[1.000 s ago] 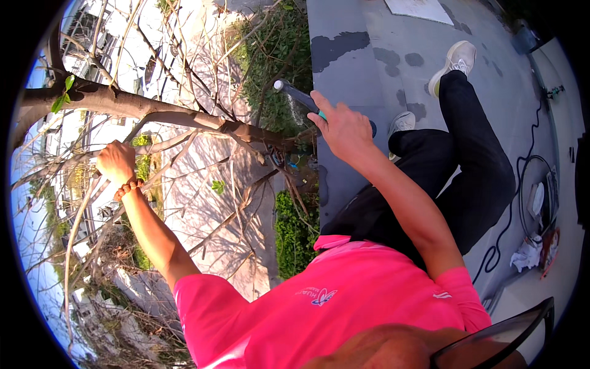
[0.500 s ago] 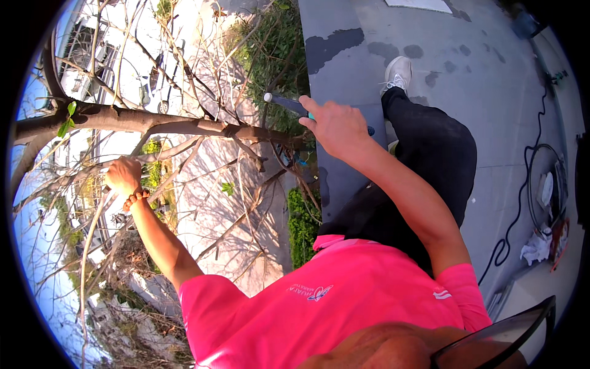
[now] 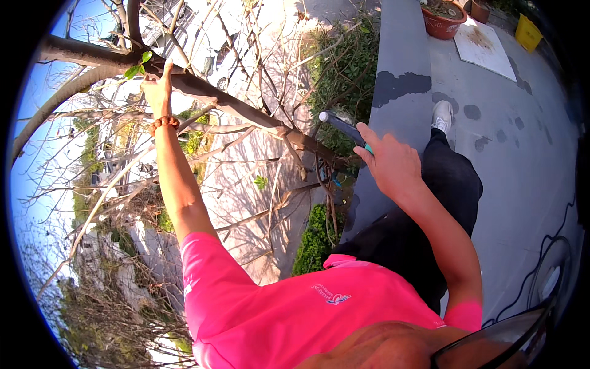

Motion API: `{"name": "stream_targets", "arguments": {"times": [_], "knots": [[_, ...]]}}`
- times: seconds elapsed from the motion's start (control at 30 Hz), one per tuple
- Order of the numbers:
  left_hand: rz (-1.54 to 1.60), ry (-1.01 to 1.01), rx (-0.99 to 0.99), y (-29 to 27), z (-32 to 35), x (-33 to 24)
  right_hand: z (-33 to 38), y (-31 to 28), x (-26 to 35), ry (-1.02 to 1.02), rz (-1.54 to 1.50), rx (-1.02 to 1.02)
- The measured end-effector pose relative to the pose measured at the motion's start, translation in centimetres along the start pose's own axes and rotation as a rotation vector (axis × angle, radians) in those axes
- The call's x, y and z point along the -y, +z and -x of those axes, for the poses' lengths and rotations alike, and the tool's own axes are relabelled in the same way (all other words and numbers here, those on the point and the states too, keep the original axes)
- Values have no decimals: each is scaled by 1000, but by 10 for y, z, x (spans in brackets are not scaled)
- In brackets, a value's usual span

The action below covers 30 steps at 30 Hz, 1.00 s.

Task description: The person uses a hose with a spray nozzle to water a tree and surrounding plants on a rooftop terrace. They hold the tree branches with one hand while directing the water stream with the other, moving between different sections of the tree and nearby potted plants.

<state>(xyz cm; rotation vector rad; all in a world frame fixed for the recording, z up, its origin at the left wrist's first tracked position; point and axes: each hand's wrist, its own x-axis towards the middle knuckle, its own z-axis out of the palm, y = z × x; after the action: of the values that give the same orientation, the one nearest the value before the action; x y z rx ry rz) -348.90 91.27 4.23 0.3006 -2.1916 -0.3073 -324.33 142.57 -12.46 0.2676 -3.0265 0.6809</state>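
Right hand [image 3: 394,163]: the fingers are closed around the handle of a dark tool [image 3: 345,128]. The index finger and thumb lie toward its exposed end. The tool projects up and to the left, ends in a pale round tip, and shows a green section beside the fingers.

Left hand [image 3: 158,89]: one digit is extended upward, its tip overlapping a thick branch [image 3: 236,107]. The other fingers are bunched and partly hidden; whether they grip anything cannot be told. Green leaves [image 3: 146,57] sit just beside the extended digit. A beaded bracelet [image 3: 163,125] encircles the wrist.

The thick branch runs from the upper left, past the left hand, down toward the grey ledge [image 3: 402,46]. The tool's tip is above the branch in the view, apart from it in outline.

Outward of the hands: both arms lead to a pink shirt [image 3: 276,313]. Dark trousers [image 3: 453,178] extend to a light shoe [image 3: 442,115] beside the ledge. A green hedge [image 3: 316,240] grows below the branch's lower end. At the upper right, a reddish pot [image 3: 444,27] stands beside a white board [image 3: 482,48], with a yellow container [image 3: 527,34] beyond.
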Motion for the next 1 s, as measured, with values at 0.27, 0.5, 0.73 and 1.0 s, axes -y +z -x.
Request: {"name": "stream_targets", "arguments": {"times": [0.27, 0.5, 0.73, 1.0], "knots": [[159, -400, -494, 30, -40, 7, 7, 5, -17, 37, -46, -14], [163, -143, -77, 9, -98, 62, -11, 1, -13, -20, -120, -75], [-69, -33, -480, -46, -34, -19, -31, 3, -12, -19, -97, -53], [-188, 381, -452, -79, -83, -136, -43, 9, -4, -61, -61, -27]]}}
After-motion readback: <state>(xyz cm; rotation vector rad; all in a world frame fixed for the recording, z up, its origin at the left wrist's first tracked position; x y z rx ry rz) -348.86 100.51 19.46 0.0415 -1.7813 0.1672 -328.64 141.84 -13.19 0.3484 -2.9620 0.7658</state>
